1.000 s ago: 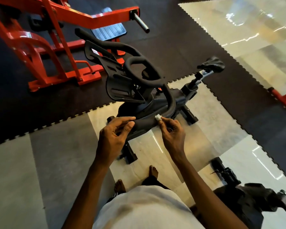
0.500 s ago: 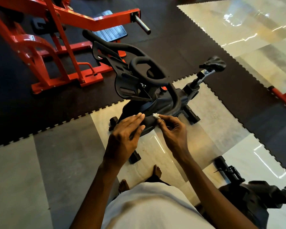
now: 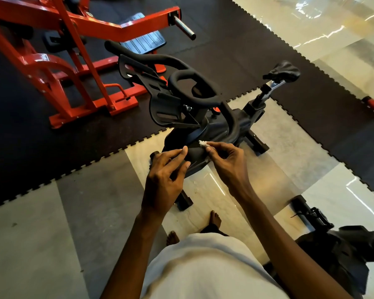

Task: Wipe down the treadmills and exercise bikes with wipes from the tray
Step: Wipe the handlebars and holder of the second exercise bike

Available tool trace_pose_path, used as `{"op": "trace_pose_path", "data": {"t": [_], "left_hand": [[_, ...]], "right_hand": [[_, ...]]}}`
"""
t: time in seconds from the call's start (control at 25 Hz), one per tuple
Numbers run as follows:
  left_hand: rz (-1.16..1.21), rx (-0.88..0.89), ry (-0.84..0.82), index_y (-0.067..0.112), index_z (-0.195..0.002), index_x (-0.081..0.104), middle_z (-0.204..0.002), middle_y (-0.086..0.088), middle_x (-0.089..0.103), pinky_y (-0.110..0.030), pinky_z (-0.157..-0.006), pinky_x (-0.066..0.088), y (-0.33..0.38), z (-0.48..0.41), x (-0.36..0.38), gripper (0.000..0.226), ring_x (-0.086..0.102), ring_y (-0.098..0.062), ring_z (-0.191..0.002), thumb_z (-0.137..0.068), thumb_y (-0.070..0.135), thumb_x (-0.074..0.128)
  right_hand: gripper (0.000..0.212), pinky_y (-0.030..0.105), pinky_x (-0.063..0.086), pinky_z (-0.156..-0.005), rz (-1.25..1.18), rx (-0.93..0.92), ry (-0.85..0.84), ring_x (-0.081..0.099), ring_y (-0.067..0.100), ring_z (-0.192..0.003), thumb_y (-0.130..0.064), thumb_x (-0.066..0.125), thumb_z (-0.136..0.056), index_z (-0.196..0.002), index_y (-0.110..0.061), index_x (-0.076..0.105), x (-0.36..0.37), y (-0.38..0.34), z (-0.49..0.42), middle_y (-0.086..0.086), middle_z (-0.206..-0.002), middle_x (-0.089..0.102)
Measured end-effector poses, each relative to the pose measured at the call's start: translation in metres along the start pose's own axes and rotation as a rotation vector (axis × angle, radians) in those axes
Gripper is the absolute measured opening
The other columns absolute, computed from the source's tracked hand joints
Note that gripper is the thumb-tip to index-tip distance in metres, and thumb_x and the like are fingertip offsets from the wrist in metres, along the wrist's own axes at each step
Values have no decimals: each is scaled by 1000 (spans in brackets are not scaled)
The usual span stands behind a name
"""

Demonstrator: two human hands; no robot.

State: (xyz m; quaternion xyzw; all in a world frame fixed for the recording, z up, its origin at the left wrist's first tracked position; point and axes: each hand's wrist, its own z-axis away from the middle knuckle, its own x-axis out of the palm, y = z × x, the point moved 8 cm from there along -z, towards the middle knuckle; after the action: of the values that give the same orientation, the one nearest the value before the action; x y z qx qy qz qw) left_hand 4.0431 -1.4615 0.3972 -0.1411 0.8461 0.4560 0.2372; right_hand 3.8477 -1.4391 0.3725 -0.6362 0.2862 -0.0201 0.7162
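My R hand [image 3: 227, 162] pinches a small crumpled white wipe [image 3: 202, 143] btwn thumb + forefinger, mid-frame, right at the front housing of the black exercise bike [image 3: 214, 126]. L hand [image 3: 164, 175] is just left of it, fingers loosely extended, holding nothing; can't tell if it touches the housing. Red steel weight machine [image 3: 52, 67] upper left on black rubber mat [image 3: 235, 50]. Second dark machine [image 3: 343, 251] lower right.

Floor [image 3: 41, 244]: glossy tile, bordered by black interlocking rubber mats [image 3: 235, 50]. Black exercise bike [image 3: 216, 128] stands on tile — red weight machine [image 3: 78, 61] on matting. Bare feet [image 3: 215, 219] (toes only visible) on tile near bike's base.
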Motion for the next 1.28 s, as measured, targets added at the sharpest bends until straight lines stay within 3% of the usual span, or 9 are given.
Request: {"op": "trace_pose_path", "data": {"t": [0.12,0.32,0.44,0.56,0.68,0.8,0.92,1.08,1.28], "left_hand": [[11,-10,-22,7,-133,64,-118,-7,66,-7,-97,44,-1,-1,1,41,56,-17,-113,-94,21,66],[29,-81,-16,9,-134,64,-123,-8,64,-7,-98,44,-2,4,4,38,59,-19,-117,-97,19,64],[29,-95,-50,13,-137,59,-130,-8,61,-6,-99,42,-3,2,8,38,57,-16,-124,-101,23,57],[-48,-44,-97,12,-143,53,-136,-9,55,-7,-102,40,6,0,16,41,48,-10,-129,-103,21,48],[-121,16,-164,8,-139,56,-132,-10,55,-18,-100,48,16,-10,24,42,51,-12,-123,-100,19,44],[-259,24,-386,8,-134,60,-126,-10,58,-33,-90,56,28,-28,42,43,56,-20,-112,-101,34,49],[-511,-51,-619,18,-148,46,-141,-5,48,-33,-99,44,35,-33,65,48,45,-22,-124,-105,39,45],[-707,-164,-649,27,-152,38,-149,0,43,-34,-106,39,37,-35,74,47,37,-23,-134,-107,42,35],[-981,-300,-662,26,-149,38,-146,-3,50,-45,-109,31,43,-42,97,47,39,-28,-138,-108,47,27]], "right_hand": [[24,30,57,-86,14,-45,-29,59,11,-100,-22,67,-94,-117,-20,73,11,-20,8,0,-108,62],[22,24,57,-84,-44,-147,-26,63,11,-98,-10,69,-93,-115,-12,71,9,-21,32,1,-108,63],[23,23,57,-83,57,-121,-27,63,9,-97,-10,68,-92,-110,-24,71,-1,-3,17,-2,-108,61],[25,34,59,-83,161,-16,-48,63,12,-97,-21,68,-91,-103,-43,68,-23,24,-27,-4,-107,63],[19,23,51,-76,254,17,-44,60,9,-93,-20,67,-93,-108,-31,71,-36,34,-54,-10,-100,60],[22,17,46,-75,322,-41,-89,55,8,-97,-21,63,-96,-117,-22,70,-22,25,-46,-6,-111,56],[27,20,53,-78,269,-202,-124,57,6,-97,-19,66,-95,-121,-26,69,-18,27,-27,-6,-112,57],[32,13,51,-78,296,-245,-108,56,0,-96,-9,68,-91,-115,-30,66,-46,45,-54,-8,-113,55],[27,3,44,-76,350,-215,-69,51,0,-91,-15,68,-93,-120,-20,70,-70,64,-107,2,-115,54]]}}
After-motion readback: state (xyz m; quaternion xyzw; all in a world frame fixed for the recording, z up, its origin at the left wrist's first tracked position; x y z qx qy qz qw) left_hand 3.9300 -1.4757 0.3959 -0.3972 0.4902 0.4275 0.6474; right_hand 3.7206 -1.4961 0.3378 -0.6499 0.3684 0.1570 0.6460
